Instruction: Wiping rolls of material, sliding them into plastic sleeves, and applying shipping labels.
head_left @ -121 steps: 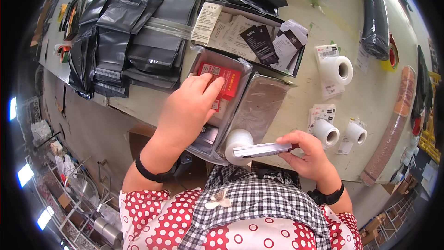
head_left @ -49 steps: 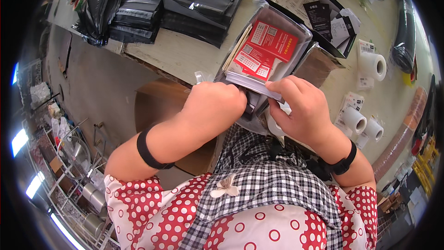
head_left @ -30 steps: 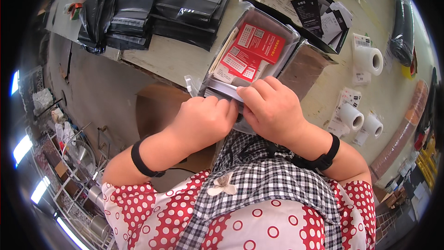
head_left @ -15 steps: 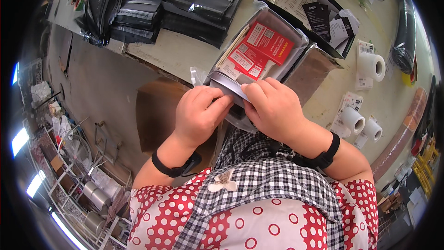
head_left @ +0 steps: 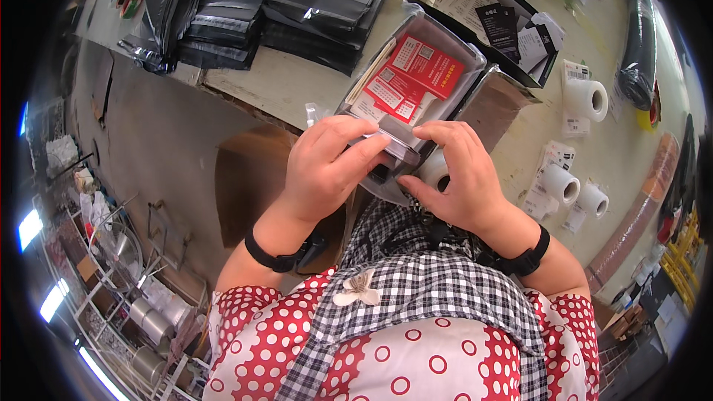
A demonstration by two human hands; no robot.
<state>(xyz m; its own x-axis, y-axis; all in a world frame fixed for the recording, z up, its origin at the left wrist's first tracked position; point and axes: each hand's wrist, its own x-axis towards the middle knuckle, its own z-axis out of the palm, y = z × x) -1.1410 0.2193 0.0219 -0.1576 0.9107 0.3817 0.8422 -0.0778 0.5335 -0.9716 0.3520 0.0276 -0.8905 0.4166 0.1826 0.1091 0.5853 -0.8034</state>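
Note:
My left hand [head_left: 327,163] is closed, thumb and forefinger pinching a folded grey-white strip [head_left: 399,150] at the near end of an open grey box [head_left: 475,56]. Whether the strip is paper or plastic I cannot tell. My right hand [head_left: 468,178] is open, thumb and forefinger spread apart beside the strip's right end. Behind its fingers a white roll [head_left: 433,171] partly shows. Red printed cards [head_left: 427,67] lie in the grey box, with a row of pale cards [head_left: 371,78] along its left side.
Stacks of black plastic bags [head_left: 319,11] cover the table's far left. Beyond the grey box, a black box [head_left: 546,74] holds paper slips and black tags. White label rolls [head_left: 587,100] stand at the right, near a dark wrapped roll [head_left: 639,44]. A brown box [head_left: 249,186] sits below the table edge.
My right hand has let go of the strip and spread its fingers, moving slightly right. My left hand has shifted right along the strip. The white roll by my right hand has come into view.

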